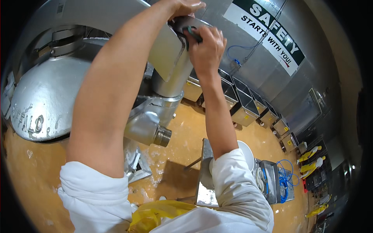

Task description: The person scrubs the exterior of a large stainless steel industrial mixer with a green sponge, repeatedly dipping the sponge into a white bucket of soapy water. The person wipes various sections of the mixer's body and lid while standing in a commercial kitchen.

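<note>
My right hand (207, 48) is shut on a small dark green object (193, 34), blurred and partly hidden by my fingers. It presses this near the upper rim of an upright metal cylinder (174, 77) on a large food-processing machine. My left hand (186, 7) lies at the top of that cylinder, partly cut off by the picture's edge; whether it grips anything does not show. A flat metal plate (163, 55) joins the cylinder's side. Below is a threaded pipe end (163, 136). Left of my forearm sits the machine's rounded metal cover (49, 96), wet and bearing raised lettering.
A metal table (207, 198) stands below my right arm, with a white round container (246, 154), a grey tray (269, 182) and a coiled blue hose (283, 186). Several steel bins (244, 113) line the wall. Several people (310, 166) in yellow aprons are far right. The orange floor (186, 125) looks wet.
</note>
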`<state>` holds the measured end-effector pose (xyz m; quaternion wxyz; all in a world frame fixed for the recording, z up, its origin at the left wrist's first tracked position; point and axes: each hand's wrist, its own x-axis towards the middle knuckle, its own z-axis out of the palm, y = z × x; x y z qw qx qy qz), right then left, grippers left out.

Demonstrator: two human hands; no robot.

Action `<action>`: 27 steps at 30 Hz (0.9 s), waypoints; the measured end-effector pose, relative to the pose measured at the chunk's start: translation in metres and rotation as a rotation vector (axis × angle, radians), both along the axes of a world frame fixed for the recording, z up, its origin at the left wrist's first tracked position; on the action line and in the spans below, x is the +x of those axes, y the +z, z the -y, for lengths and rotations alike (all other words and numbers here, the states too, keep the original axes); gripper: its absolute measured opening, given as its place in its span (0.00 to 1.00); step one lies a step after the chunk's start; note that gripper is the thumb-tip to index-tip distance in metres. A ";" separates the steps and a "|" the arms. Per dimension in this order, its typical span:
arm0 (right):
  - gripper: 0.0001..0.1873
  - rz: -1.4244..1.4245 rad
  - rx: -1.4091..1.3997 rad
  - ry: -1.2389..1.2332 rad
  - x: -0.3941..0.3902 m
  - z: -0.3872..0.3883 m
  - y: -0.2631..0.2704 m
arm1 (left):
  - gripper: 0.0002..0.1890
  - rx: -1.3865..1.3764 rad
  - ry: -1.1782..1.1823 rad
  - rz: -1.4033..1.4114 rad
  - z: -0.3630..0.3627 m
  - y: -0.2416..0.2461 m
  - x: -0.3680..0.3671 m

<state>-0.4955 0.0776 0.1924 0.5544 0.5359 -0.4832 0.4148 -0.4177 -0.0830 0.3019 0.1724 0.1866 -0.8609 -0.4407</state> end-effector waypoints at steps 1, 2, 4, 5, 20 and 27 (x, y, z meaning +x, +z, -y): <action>0.10 0.015 0.005 0.035 0.002 -0.001 0.002 | 0.39 -0.037 0.007 -0.085 0.002 0.000 0.003; 0.09 -0.014 -0.006 0.038 0.004 0.003 0.012 | 0.43 -0.074 0.012 -0.170 0.005 0.005 0.007; 0.10 -0.049 -0.049 0.015 0.005 0.018 0.037 | 0.42 -0.089 0.003 -0.167 -0.006 0.005 0.004; 0.11 -0.069 -0.066 -0.001 0.004 0.021 0.045 | 0.42 -0.092 -0.006 -0.169 -0.014 0.004 0.002; 0.18 0.564 -0.055 0.279 -0.078 -0.079 -0.075 | 0.43 0.020 0.021 -0.108 -0.025 0.005 0.020; 0.17 1.449 0.192 0.863 -0.134 -0.129 -0.213 | 0.62 -0.328 0.248 0.049 -0.066 0.005 0.005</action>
